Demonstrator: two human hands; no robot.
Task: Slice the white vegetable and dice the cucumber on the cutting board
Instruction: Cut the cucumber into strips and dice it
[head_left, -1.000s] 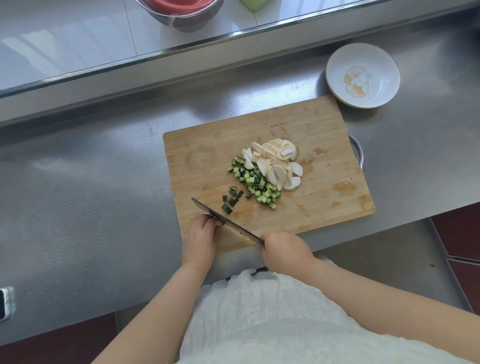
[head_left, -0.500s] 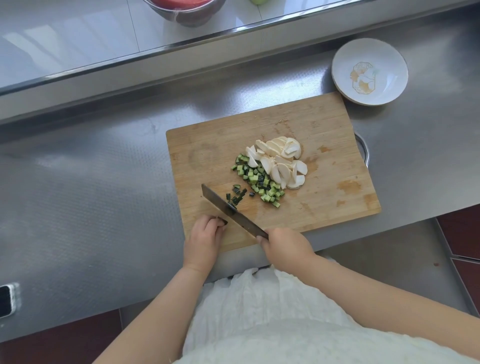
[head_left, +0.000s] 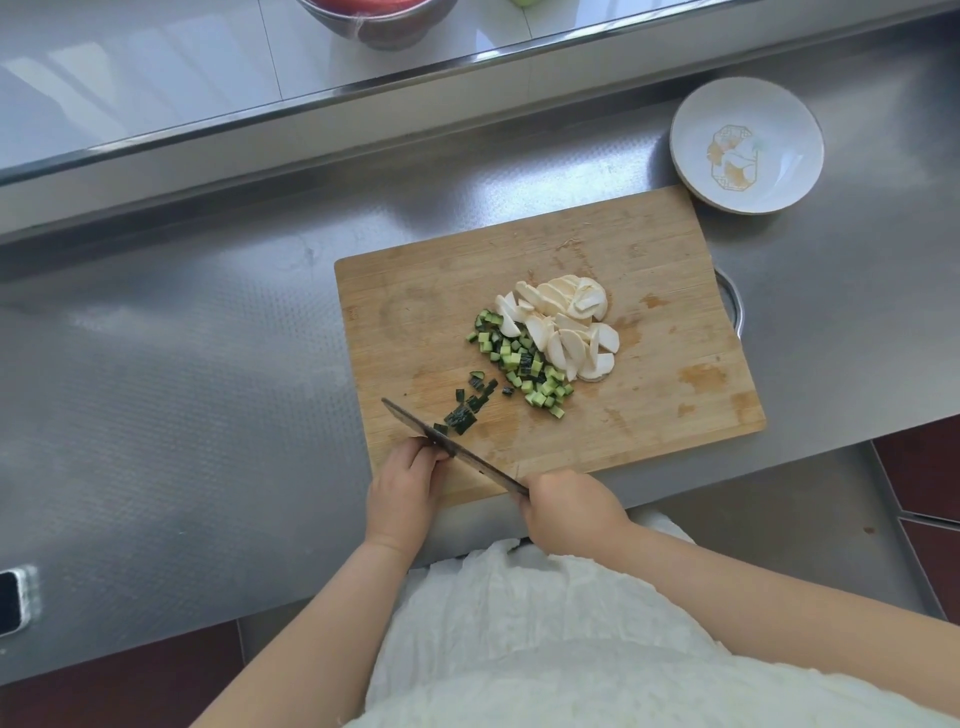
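Your right hand (head_left: 571, 512) is curled round the handle of a knife (head_left: 452, 447), a closed grip at the near edge of the cutting board (head_left: 649, 395). The blade runs away from that grip to the far left, its edge down on the board. Your left hand (head_left: 402, 491) sits just left of the blade, fingers curled with the fingertips (head_left: 434, 453) touching the flat of the knife; whether they pinch any cucumber under them cannot be told. Just beyond the blade, a few dark green cucumber bits (head_left: 465, 410) lie scattered. Farther from your grip, toward the middle of the board, is the pile of diced cucumber (head_left: 524, 366), and touching its far right side, the white vegetable slices (head_left: 561, 325). Well past the board's far right corner, a white dish (head_left: 746, 145) rests on the steel table (head_left: 182, 389).
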